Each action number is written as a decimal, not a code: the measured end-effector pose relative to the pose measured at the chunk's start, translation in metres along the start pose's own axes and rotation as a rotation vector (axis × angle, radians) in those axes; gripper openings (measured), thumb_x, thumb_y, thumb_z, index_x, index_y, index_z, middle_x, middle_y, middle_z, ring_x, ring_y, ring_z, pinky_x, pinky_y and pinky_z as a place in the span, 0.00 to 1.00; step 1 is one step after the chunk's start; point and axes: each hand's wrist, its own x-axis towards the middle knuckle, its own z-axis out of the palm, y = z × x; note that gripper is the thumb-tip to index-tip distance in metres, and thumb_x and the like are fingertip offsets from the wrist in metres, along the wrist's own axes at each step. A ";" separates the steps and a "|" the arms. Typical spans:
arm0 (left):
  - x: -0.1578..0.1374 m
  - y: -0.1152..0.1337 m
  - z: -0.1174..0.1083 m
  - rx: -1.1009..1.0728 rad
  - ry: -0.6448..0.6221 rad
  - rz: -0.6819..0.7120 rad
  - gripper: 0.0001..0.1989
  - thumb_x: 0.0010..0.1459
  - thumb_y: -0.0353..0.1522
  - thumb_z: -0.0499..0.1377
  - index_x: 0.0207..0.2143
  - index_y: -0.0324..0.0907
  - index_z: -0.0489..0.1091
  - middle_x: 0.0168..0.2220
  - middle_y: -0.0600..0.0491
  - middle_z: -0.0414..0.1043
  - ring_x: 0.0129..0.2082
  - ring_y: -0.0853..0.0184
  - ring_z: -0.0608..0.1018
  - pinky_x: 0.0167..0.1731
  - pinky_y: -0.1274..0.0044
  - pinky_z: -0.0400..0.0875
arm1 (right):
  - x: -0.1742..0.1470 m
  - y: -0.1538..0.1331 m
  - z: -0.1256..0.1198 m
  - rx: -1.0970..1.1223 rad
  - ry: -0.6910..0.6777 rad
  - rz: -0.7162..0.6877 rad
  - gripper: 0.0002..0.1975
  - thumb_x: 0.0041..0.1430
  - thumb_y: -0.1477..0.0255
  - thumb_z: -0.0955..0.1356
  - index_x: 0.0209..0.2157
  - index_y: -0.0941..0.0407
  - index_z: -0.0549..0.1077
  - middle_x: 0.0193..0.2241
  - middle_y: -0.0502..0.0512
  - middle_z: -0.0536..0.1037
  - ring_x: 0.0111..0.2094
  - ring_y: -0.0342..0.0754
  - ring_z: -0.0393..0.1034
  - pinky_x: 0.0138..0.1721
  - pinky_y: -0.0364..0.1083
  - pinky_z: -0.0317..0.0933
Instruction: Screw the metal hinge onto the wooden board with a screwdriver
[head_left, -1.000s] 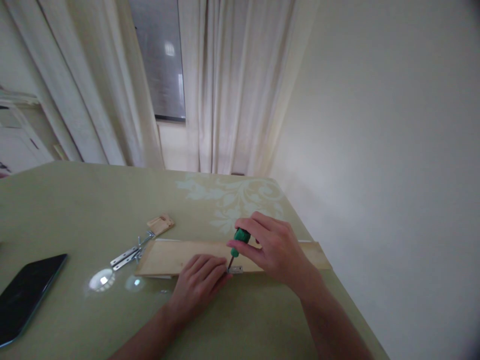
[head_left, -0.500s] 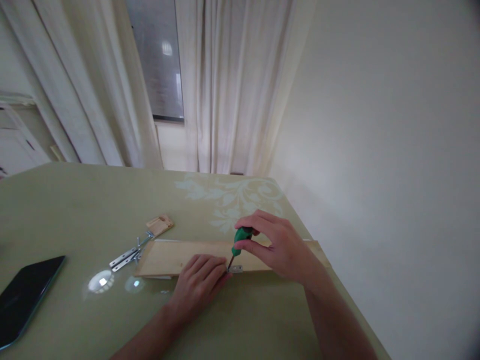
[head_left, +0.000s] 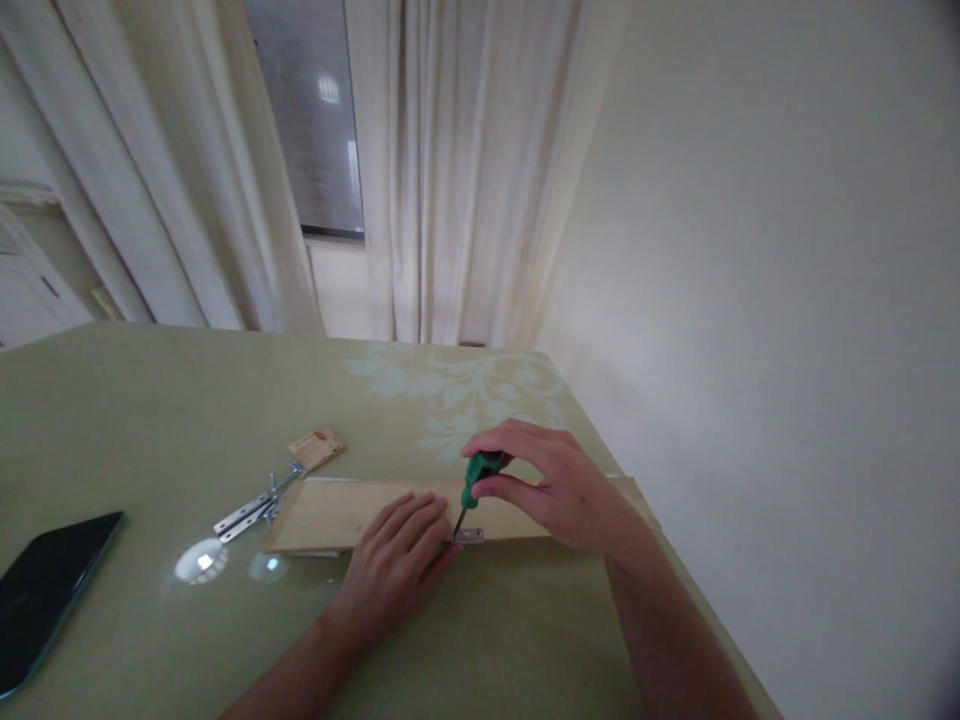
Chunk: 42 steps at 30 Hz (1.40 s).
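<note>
A long pale wooden board (head_left: 330,510) lies across the table, with a small metal bracket (head_left: 469,536) at its front edge. My right hand (head_left: 551,485) is closed round the green handle of a screwdriver (head_left: 481,470). The shaft slants down to the bracket's left end, where the tip meets it; any screw there is too small to make out. My left hand (head_left: 397,555) grips the board just left of the bracket, fingers together on the top face and thumb along the front edge, close to the screwdriver tip.
Left of the board lie metal strips (head_left: 241,518), several screws or bolts (head_left: 281,482) and a small wooden piece (head_left: 318,446). A dark tablet-like device (head_left: 52,590) rests at the table's left. A wall (head_left: 750,350) runs along the table's right edge; curtains (head_left: 450,200) hang behind.
The left fingers have straightened and shifted slightly up onto the board. The screwdriver handle has moved slightly left with the right hand, its tip still at the bracket. The whole view has shifted a little.
</note>
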 end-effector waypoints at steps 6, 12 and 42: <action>0.001 -0.001 -0.001 0.004 0.003 0.015 0.09 0.70 0.34 0.61 0.50 0.42 0.76 0.51 0.48 0.82 0.51 0.57 0.82 0.56 0.63 0.75 | -0.002 -0.006 0.007 -0.108 0.053 0.049 0.13 0.69 0.63 0.73 0.50 0.53 0.76 0.43 0.54 0.82 0.43 0.49 0.77 0.46 0.47 0.69; 0.001 -0.002 -0.001 -0.002 -0.007 0.012 0.08 0.71 0.34 0.61 0.49 0.43 0.77 0.50 0.49 0.82 0.52 0.58 0.82 0.57 0.64 0.75 | -0.005 -0.012 -0.006 0.058 -0.184 0.036 0.22 0.74 0.71 0.67 0.66 0.49 0.66 0.60 0.56 0.77 0.59 0.49 0.73 0.61 0.50 0.65; 0.004 0.003 0.000 -0.017 -0.033 -0.045 0.07 0.69 0.35 0.62 0.47 0.43 0.74 0.47 0.49 0.82 0.48 0.58 0.81 0.56 0.64 0.70 | 0.002 -0.007 0.003 0.135 -0.075 0.077 0.16 0.68 0.72 0.73 0.56 0.51 0.75 0.48 0.52 0.82 0.47 0.47 0.77 0.51 0.46 0.69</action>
